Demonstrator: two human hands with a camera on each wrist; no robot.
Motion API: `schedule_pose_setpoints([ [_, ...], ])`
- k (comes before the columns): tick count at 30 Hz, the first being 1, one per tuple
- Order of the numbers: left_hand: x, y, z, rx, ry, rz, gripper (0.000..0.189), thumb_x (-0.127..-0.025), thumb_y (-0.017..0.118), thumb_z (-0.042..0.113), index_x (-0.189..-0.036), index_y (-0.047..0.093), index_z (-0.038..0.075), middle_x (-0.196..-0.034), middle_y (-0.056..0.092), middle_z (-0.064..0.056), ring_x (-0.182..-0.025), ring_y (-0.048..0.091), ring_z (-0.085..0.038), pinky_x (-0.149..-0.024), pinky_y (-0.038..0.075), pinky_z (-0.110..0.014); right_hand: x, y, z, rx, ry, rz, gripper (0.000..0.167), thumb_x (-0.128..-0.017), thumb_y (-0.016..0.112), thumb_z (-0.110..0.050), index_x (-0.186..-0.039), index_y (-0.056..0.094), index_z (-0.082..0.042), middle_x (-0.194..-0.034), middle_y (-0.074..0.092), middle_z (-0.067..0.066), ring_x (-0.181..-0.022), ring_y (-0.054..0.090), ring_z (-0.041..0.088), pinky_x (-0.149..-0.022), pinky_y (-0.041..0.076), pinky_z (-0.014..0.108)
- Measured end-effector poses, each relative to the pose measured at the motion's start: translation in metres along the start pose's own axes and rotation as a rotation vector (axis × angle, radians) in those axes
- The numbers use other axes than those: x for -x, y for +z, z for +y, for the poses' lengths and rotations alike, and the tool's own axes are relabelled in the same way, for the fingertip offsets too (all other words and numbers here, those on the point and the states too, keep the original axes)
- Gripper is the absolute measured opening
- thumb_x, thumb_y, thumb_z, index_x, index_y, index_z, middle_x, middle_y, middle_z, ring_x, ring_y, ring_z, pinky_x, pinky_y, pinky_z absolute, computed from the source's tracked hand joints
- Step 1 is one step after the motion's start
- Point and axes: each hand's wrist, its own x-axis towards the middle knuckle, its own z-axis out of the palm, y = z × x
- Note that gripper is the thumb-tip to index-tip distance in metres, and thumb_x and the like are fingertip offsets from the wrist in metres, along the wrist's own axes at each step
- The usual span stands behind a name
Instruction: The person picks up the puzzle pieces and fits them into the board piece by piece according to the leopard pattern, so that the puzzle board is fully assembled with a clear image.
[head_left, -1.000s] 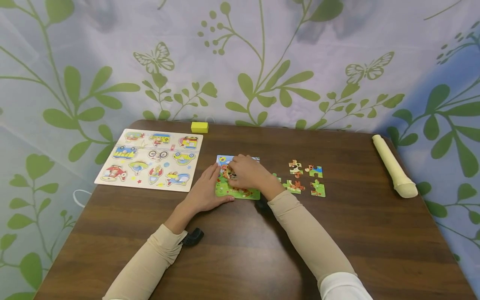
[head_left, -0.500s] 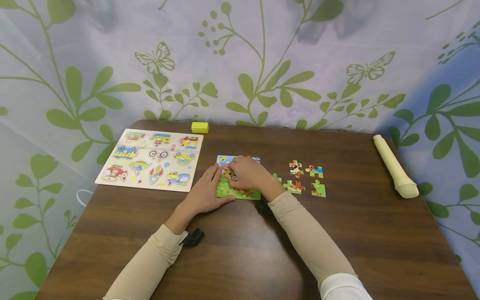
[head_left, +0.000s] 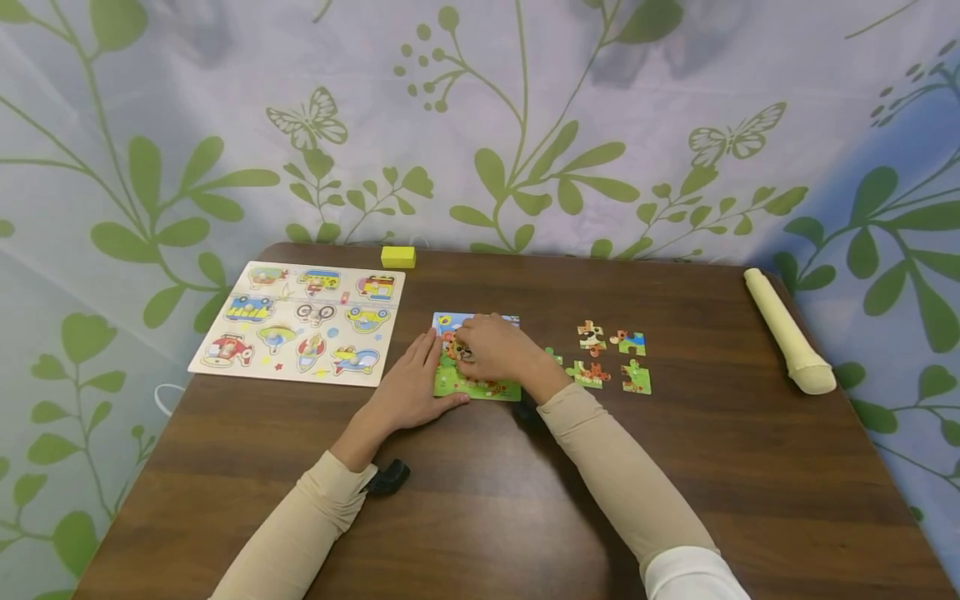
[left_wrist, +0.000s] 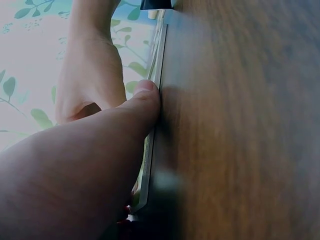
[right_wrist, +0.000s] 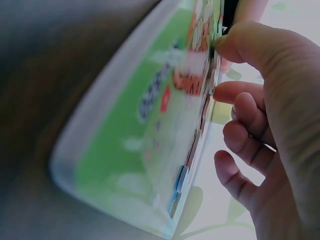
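Observation:
A small jigsaw board [head_left: 450, 385] with a spotted animal on a green and blue scene lies at mid-table. My left hand [head_left: 408, 379] rests along its left side, fingers straight; in the left wrist view the thumb [left_wrist: 145, 97] presses the board's front edge. Over the middle of the board, my right hand [head_left: 495, 346] pinches a puzzle piece [head_left: 463, 352] between thumb and forefinger, close down on the picture. Its other fingers are curled loosely in the right wrist view. The back of the right hand hides part of the board.
Several loose jigsaw pieces [head_left: 587, 374] lie right of the board, one partly behind the right wrist. A wooden vehicle peg puzzle [head_left: 285, 367] is at the left, a yellow block [head_left: 398, 257] at the back edge. A cream tube-like object [head_left: 787, 333] lies far right.

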Motion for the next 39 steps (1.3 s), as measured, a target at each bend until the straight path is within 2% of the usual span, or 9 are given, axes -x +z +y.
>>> schedule_pose_setpoints([
  [5, 0.002, -0.002, 0.003, 0.000, 0.010, 0.017, 0.108, -0.092, 0.064, 0.064, -0.161, 0.017, -0.004, -0.170, 0.014, -0.024, -0.158, 0.019, -0.039, -0.126, 0.027, -0.048, 0.000, -0.001, -0.001, -0.002, 0.004, -0.006, 0.017, -0.094, 0.066, -0.035, -0.094, 0.070, -0.018, -0.094, 0.067, -0.002, -0.092, 0.065, 0.019, -0.091, 0.055, 0.045],
  [10, 0.002, 0.000, 0.003, 0.002, 0.015, 0.034, 0.107, -0.092, 0.063, 0.065, -0.161, 0.019, -0.003, -0.170, 0.015, -0.022, -0.158, 0.020, -0.037, -0.126, 0.028, -0.048, 0.001, -0.002, -0.001, -0.006, 0.006, 0.016, 0.015, -0.092, 0.068, -0.033, -0.085, 0.067, -0.019, -0.086, 0.063, -0.004, -0.081, 0.061, 0.016, -0.083, 0.055, 0.042],
  [15, 0.003, 0.006, 0.001, 0.010, 0.004, 0.028, 0.109, -0.091, 0.063, 0.067, -0.162, 0.018, -0.001, -0.170, 0.015, -0.021, -0.158, 0.020, -0.036, -0.126, 0.028, -0.048, 0.005, 0.004, -0.001, 0.009, -0.009, 0.015, 0.018, -0.094, 0.064, -0.034, -0.094, 0.069, -0.016, -0.089, 0.063, -0.001, -0.082, 0.061, 0.017, -0.078, 0.054, 0.039],
  [19, 0.004, 0.008, 0.001, 0.016, 0.001, 0.023, 0.109, -0.091, 0.062, 0.068, -0.163, 0.016, 0.001, -0.171, 0.014, -0.020, -0.158, 0.020, -0.036, -0.125, 0.029, -0.048, 0.006, 0.007, -0.003, 0.031, 0.006, 0.005, 0.029, -0.098, 0.060, -0.037, -0.110, 0.072, -0.013, -0.105, 0.068, 0.003, -0.100, 0.067, 0.022, -0.092, 0.056, 0.045],
  [23, 0.002, 0.007, 0.002, 0.021, 0.004, 0.034, 0.107, -0.090, 0.063, 0.068, -0.163, 0.018, 0.003, -0.171, 0.015, -0.020, -0.158, 0.020, -0.036, -0.124, 0.030, -0.049, 0.006, 0.004, -0.004, 0.033, 0.037, -0.004, 0.033, -0.098, 0.061, -0.038, -0.116, 0.071, -0.013, -0.115, 0.069, 0.004, -0.111, 0.067, 0.025, -0.103, 0.052, 0.053],
  [29, -0.001, 0.005, 0.001, 0.017, -0.004, 0.015, 0.106, -0.091, 0.063, 0.067, -0.164, 0.017, 0.005, -0.171, 0.012, -0.019, -0.158, 0.018, -0.035, -0.125, 0.030, -0.049, 0.006, 0.000, -0.004, 0.012, 0.044, -0.015, 0.021, -0.097, 0.063, -0.036, -0.103, 0.071, -0.017, -0.108, 0.070, 0.001, -0.105, 0.067, 0.024, -0.105, 0.051, 0.055],
  [34, -0.001, 0.003, 0.001, 0.007, 0.010, 0.030, 0.105, -0.091, 0.063, 0.066, -0.163, 0.019, 0.003, -0.171, 0.014, -0.021, -0.158, 0.019, -0.036, -0.125, 0.029, -0.049, 0.006, -0.002, -0.002, -0.024, 0.021, 0.008, 0.021, -0.099, 0.064, -0.035, -0.104, 0.074, -0.018, -0.105, 0.072, 0.000, -0.096, 0.067, 0.020, -0.092, 0.057, 0.045],
  [37, -0.001, 0.001, 0.000, 0.006, 0.010, 0.033, 0.105, -0.091, 0.063, 0.066, -0.163, 0.019, 0.004, -0.171, 0.015, -0.021, -0.158, 0.019, -0.036, -0.125, 0.029, -0.049, 0.009, -0.001, 0.002, -0.101, 0.017, 0.032, 0.020, -0.098, 0.067, -0.035, -0.105, 0.075, -0.018, -0.097, 0.069, -0.002, -0.083, 0.063, 0.014, -0.079, 0.055, 0.036],
  [39, -0.001, 0.001, 0.000, 0.011, 0.010, 0.033, 0.105, -0.091, 0.063, 0.067, -0.163, 0.019, 0.004, -0.171, 0.015, -0.020, -0.158, 0.019, -0.036, -0.125, 0.029, -0.049, 0.014, -0.001, 0.010, -0.178, 0.047, 0.028, 0.024, -0.097, 0.069, -0.037, -0.110, 0.076, -0.018, -0.095, 0.067, -0.003, -0.083, 0.060, 0.013, -0.079, 0.053, 0.035],
])
